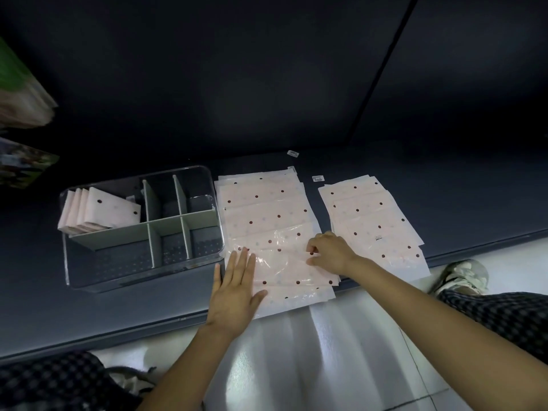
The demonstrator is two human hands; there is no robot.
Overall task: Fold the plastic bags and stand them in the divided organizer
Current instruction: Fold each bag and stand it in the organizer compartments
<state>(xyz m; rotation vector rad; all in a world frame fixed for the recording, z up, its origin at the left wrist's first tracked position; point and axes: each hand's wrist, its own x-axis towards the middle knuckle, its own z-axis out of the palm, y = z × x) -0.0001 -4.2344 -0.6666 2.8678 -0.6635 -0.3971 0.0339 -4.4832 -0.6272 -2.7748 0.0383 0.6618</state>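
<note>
A pile of pink plastic bags with dark dots (267, 215) lies flat on the dark shelf, just right of the clear divided organizer (142, 271). Several folded bags (98, 212) stand in the organizer's back left compartment; its other compartments hold nothing. My left hand (237, 289) lies flat with straight fingers on the left edge of the top bag. My right hand (329, 252) has curled fingers that pinch the same bag near its right side. A second pile of the same bags (376, 221) lies further right.
The dark shelf (89, 315) ends in a front edge close to me, with white floor below. Two small white labels (293, 153) lie behind the piles. Packaged goods (20, 93) hang at the far left. My shoe (462, 277) is at the right.
</note>
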